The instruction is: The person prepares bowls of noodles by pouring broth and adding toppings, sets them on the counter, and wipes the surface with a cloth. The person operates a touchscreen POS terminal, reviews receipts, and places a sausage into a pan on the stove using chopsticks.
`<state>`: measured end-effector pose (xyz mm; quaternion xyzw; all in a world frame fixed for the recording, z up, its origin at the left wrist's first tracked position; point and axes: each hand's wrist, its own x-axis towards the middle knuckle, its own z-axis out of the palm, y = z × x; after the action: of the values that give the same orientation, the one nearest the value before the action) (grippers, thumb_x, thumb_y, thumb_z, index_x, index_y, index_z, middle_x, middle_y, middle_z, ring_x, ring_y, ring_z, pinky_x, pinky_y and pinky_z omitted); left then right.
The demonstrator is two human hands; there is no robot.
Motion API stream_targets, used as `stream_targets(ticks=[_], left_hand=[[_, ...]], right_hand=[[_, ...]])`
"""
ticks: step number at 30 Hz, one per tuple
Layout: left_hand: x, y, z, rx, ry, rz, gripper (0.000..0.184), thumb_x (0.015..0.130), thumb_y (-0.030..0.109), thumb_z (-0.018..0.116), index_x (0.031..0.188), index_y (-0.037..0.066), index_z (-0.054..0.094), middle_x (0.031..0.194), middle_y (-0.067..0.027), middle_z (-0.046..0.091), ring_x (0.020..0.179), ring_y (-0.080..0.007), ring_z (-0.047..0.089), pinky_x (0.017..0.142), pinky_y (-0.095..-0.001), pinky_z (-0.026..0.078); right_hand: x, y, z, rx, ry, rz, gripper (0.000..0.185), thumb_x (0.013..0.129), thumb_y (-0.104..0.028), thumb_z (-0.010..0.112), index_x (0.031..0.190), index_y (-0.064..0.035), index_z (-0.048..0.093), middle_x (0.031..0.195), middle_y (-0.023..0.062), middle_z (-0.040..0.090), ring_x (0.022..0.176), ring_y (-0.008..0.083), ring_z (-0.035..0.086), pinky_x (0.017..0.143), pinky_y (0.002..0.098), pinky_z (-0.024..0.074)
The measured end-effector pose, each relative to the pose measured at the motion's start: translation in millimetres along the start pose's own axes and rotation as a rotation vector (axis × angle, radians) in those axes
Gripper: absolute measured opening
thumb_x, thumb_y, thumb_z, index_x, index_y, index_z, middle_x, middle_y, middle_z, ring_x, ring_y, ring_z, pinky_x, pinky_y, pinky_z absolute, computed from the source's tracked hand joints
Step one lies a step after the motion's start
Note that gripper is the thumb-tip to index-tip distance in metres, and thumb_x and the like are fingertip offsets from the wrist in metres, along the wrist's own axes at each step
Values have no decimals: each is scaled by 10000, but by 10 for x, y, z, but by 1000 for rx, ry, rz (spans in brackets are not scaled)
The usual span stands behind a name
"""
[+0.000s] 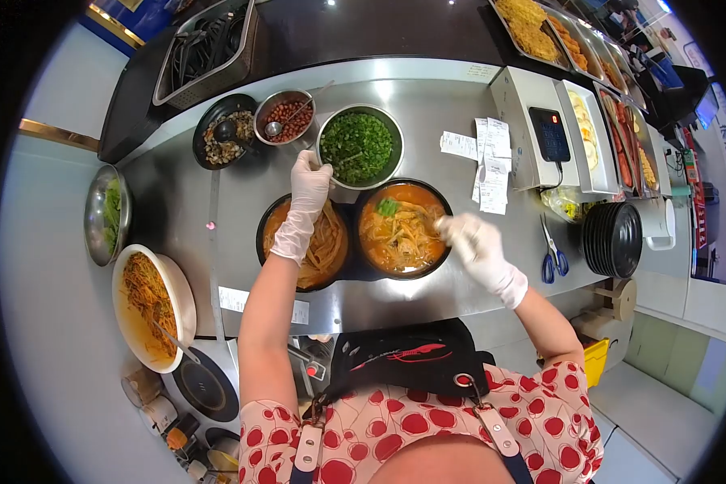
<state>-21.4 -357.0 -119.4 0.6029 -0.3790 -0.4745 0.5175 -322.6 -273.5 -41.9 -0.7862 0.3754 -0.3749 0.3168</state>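
Observation:
My left hand [310,181], in a white glove, has its fingers closed on the near left rim of a metal bowl [398,161] full of chopped green herbs [356,145]. Below it, the wrist passes over a black bowl of soup with wide pale strips [323,250]. Beside that one stands a second black bowl with orange-red broth and noodle-like strands [395,234]; a small clump of greens [388,206] floats near its top. At this bowl's right rim is my gloved right hand [477,248], fingers drawn together and slightly blurred. What they hold, if anything, I cannot make out.
Behind stand a bowl of peanuts [286,117] with a spoon and a dark bowl of chopped topping [222,133]. Paper receipts [492,165], blue-handled scissors [550,254] and stacked black plates [611,239] lie rightward. A white basin of shredded food [181,298] sits left.

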Motion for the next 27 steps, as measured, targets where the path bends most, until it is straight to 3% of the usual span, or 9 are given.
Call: stream_targets(ticks=[1,3,8,10,16,18,21,22,27], left_hand=[[13,-14,1,-1,2,19,141,807,-26,575,831,47,456,672,-29,532,485,-96,518,437,-233,451],[23,-54,0,-2,4,34,141,807,-24,576,825,47,455,669,-29,531,482,-97,518,435,-235,450],[-17,-58,2,13,-1,65,152,799,-21,575,796,55,443,652,-26,520,480,-101,516,422,-239,444],[-26,-39,11,14,-9,60,152,799,-20,573,796,57,442,650,-23,513,479,-99,510,421,-239,443],[-58,22,25,-20,-35,63,146,802,-21,566,808,62,446,650,-9,477,474,-86,481,422,-238,443],[-35,17,-5,11,-61,64,116,829,-27,565,856,44,477,691,-19,533,497,-93,523,438,-228,466],[18,-7,-72,8,-60,58,120,825,-32,567,851,46,480,700,-15,526,524,-92,527,454,-229,467],[47,-55,-100,8,-66,61,122,824,-33,569,847,47,479,703,-15,524,533,-90,527,463,-229,467],[201,-140,-261,121,-67,147,128,822,-34,577,854,49,484,707,-12,517,548,-90,517,488,-232,457]], right_hand=[[-46,0,9,-1,-1,0,128,902,-87,570,984,-13,634,785,78,625,656,187,591,619,294,498],[-109,-8,28,-338,-294,-317,232,837,1,574,1063,-39,610,879,100,629,722,259,602,667,336,506],[353,50,158,-375,-1,-216,240,834,-46,591,1073,-56,614,871,93,613,782,273,602,677,374,502],[644,183,314,-276,34,-109,225,848,-61,585,1071,-65,617,880,101,620,798,285,605,686,385,500],[1050,444,831,-215,52,-95,202,854,-89,598,1053,-65,621,868,117,618,791,306,608,685,385,501],[1000,447,957,-184,69,-86,162,892,-95,579,1042,-55,625,811,95,618,709,260,607,645,368,497],[1039,434,982,480,247,471,181,959,-150,534,948,-10,648,729,25,622,605,92,540,561,241,449],[1081,460,957,678,306,562,200,960,-162,532,934,-7,655,712,30,625,577,84,548,540,211,447],[1191,533,794,739,341,683,245,975,-182,488,943,-7,656,694,34,625,543,87,560,507,214,463]])
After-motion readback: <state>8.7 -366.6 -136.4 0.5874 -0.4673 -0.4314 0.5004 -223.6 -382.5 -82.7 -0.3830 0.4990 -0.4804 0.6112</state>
